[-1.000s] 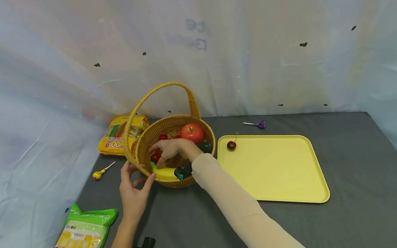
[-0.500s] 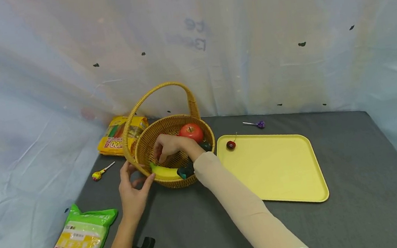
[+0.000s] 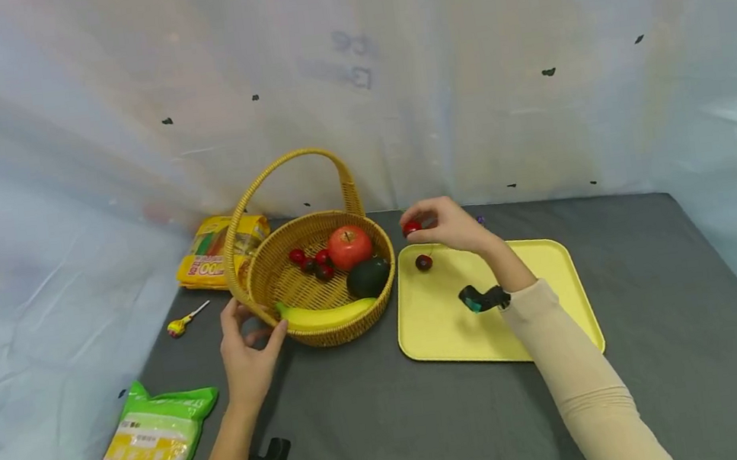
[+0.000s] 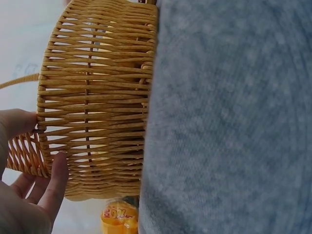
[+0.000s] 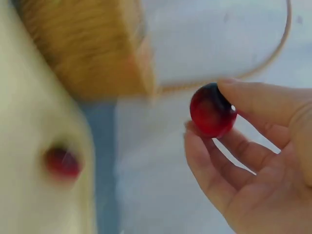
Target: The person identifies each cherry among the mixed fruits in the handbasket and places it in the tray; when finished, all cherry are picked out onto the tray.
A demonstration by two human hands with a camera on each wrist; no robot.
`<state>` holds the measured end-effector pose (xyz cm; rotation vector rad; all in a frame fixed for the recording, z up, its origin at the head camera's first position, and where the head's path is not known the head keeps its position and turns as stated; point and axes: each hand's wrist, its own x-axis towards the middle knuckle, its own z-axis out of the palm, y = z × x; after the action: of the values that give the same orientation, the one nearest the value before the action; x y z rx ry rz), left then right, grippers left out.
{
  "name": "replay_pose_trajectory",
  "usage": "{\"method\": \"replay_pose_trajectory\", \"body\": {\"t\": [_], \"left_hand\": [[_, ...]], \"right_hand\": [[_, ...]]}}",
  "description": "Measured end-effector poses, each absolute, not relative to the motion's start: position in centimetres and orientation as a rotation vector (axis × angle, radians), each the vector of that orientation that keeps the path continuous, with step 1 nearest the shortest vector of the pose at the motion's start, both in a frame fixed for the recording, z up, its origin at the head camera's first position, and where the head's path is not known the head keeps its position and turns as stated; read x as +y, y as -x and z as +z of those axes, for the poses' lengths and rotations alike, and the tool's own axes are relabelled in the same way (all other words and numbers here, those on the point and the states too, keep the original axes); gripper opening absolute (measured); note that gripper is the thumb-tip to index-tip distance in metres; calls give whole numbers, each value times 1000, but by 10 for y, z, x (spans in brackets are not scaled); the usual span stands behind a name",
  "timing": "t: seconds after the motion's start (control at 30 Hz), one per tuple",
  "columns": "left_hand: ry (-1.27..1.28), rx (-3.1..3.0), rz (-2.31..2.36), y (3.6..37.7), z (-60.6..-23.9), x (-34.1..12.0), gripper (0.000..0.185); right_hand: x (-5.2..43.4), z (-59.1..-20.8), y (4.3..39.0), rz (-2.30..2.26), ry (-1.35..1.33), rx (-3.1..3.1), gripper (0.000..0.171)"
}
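While the left hand (image 3: 245, 364) grips one basket (image 3: 335, 335), the right hand (image 3: 449, 228) pinches one cherry (image 5: 209, 114) of six — near one tray (image 3: 435, 321).

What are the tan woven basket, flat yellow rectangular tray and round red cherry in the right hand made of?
The basket: seemingly wicker or plastic cane, glossy, with interlaced strands. The tray: probably smooth plastic, evenly coloured, rounded corners. The cherry: glossy, reflecting light; perhaps plastic, possibly real.
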<state>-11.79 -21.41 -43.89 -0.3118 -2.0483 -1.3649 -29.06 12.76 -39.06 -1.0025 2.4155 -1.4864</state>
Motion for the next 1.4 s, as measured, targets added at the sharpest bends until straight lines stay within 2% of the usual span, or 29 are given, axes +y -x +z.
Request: {"method": "replay_pose_trajectory", "body": {"t": [0.2, 0.47, 1.1, 1.27, 1.4], "left_hand": [[292, -2053, -1344, 117, -437, -214, 70], [271, -2059, -1363, 115, -435, -214, 69], [256, -2072, -1353, 116, -437, -212, 69], [268, -2066, -1354, 118, -438, -211, 69], [268, -2063, -1341, 118, -439, -212, 69]], "right_hand": [[175, -437, 291, -1424, 761, 2576, 24], [184, -474, 285, -1430, 653, 2580, 28], [187, -468, 281, -1437, 652, 2585, 27], [179, -450, 283, -1454, 706, 2632, 25], [150, -423, 289, -1530, 845, 2586, 21]]}}
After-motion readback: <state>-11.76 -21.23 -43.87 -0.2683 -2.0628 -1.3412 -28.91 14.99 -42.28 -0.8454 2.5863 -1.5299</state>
